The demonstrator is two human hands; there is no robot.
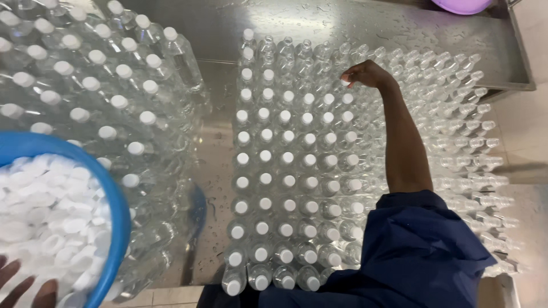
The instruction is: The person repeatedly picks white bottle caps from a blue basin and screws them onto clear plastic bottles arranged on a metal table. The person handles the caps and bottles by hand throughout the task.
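The right hand (365, 74) is being curled over an uncapped bottle (347, 85); its fingertips are hidden. The left hand (23, 288), cut off, is being pressed spread-fingered under the blue bowl (117, 211).

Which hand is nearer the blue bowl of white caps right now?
Left. The left hand is at the blue bowl, fingers under its near edge by the white caps. The right hand is far across, over the open bottles.

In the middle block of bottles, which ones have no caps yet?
The clear plastic bottles to the right of the white-capped columns, plus a few along the far row, stand with open necks. The right hand rests at the boundary between capped and uncapped.
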